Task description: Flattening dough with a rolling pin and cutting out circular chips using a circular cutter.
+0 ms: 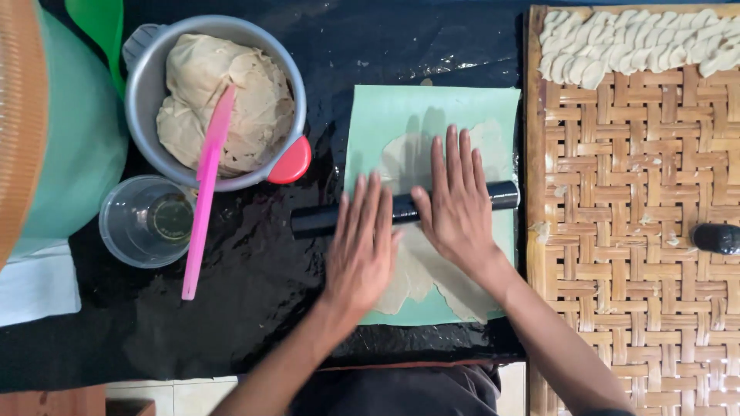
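I have both hands flat, fingers stretched open, pressing on a black cylindrical rolling pin [405,209]: my left hand [361,248] on its left half, my right hand [456,202] on its right half. Under the fingers lies a thin sheet of pale beige dough [432,270] on a light green plastic mat [385,115]. Left of my left fingers sits a grey metal pot of dough [223,100] with a pink plastic spatula [204,192]; right of my right fingers is a woven bamboo tray [632,231].
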